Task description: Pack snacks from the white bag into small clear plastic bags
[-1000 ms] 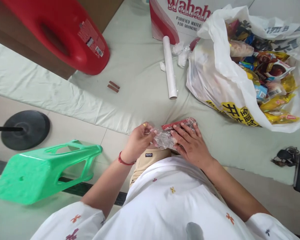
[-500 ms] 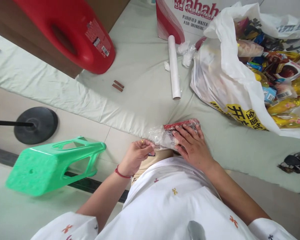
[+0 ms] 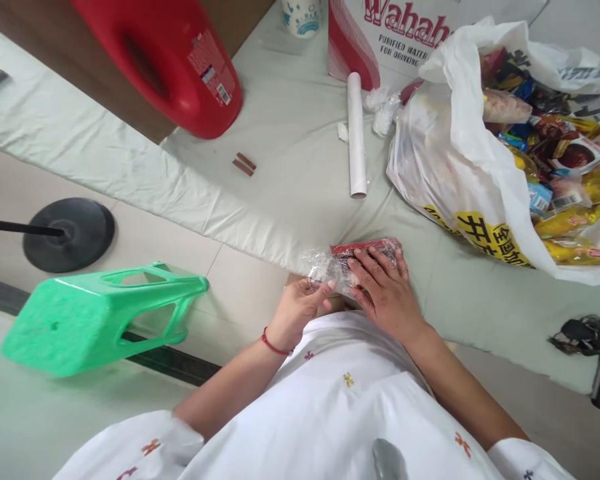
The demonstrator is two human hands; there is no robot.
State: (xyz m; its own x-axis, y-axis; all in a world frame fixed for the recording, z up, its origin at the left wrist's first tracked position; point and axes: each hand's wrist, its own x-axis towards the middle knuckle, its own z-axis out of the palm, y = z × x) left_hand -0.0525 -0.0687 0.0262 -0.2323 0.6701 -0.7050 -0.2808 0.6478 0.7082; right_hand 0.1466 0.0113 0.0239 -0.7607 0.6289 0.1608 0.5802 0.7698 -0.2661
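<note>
At the near edge of the cloth-covered surface lies a red item, partly covered by clear plastic film; what kind of item it is I cannot make out. My right hand rests flat over it, fingers stretched and slightly apart, pressing the film down. To its left, my left hand is closed on the loose end of the film, thumb on top; its fingertips are partly hidden. A red cord bracelet circles my left wrist. Beyond the red item, a white cardboard tube lies lengthwise.
A white plastic bag full of packaged snacks stands right, before a water carton. A big red jug, two brown strips and a paper cup are farther off. On the floor lies a green stool.
My left hand has moved right and slightly forward, closer to my right hand, bringing the film's loose end along. My right hand stays on the red item. The camera view has shifted slightly.
</note>
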